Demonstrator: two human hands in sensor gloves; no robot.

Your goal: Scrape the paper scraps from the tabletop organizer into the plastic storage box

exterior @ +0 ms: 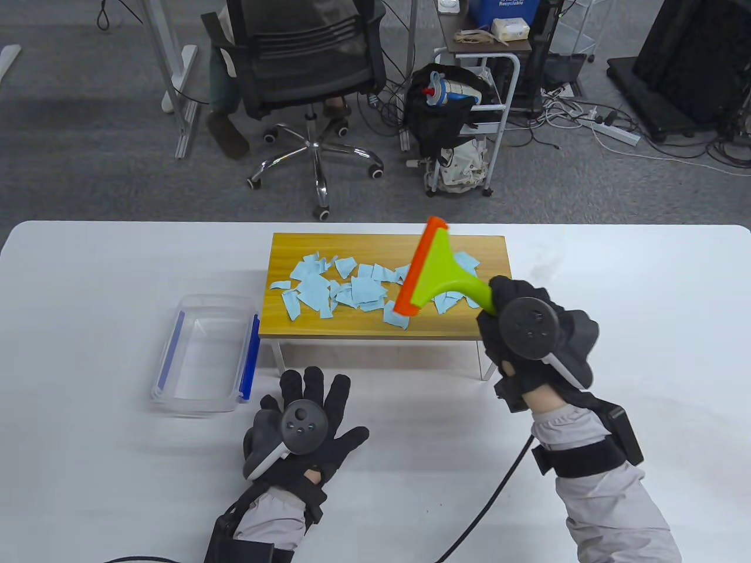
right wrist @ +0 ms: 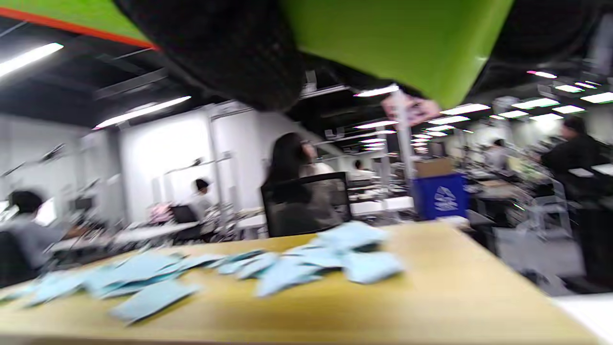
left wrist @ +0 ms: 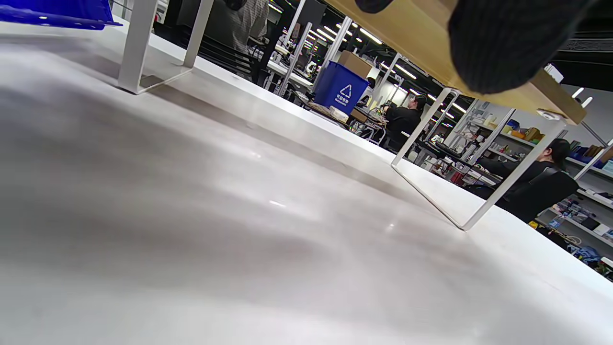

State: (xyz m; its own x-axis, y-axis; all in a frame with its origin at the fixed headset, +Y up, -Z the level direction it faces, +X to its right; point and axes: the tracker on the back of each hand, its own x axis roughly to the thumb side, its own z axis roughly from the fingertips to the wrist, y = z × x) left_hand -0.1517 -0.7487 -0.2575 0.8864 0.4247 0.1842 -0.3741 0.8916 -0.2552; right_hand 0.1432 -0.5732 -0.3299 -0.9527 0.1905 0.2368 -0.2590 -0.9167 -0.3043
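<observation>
A low wooden tabletop organizer (exterior: 493,325) stands mid-table, strewn with several light blue paper scraps (exterior: 340,287). A clear plastic storage box (exterior: 206,352) with blue latches sits on the table to its left. My right hand (exterior: 516,331) grips the handle of a green scraper with an orange blade (exterior: 431,270), held raised above the organizer's right part. In the right wrist view the scraper (right wrist: 397,38) fills the top and the scraps (right wrist: 282,268) lie on the organizer below (right wrist: 431,297). My left hand (exterior: 305,422) rests flat on the table in front of the organizer, fingers spread, holding nothing.
The white table (exterior: 645,281) runs wide on both sides. Beyond its far edge stand an office chair (exterior: 305,76) and a small cart (exterior: 469,117). The organizer's white legs (left wrist: 431,191) show in the left wrist view.
</observation>
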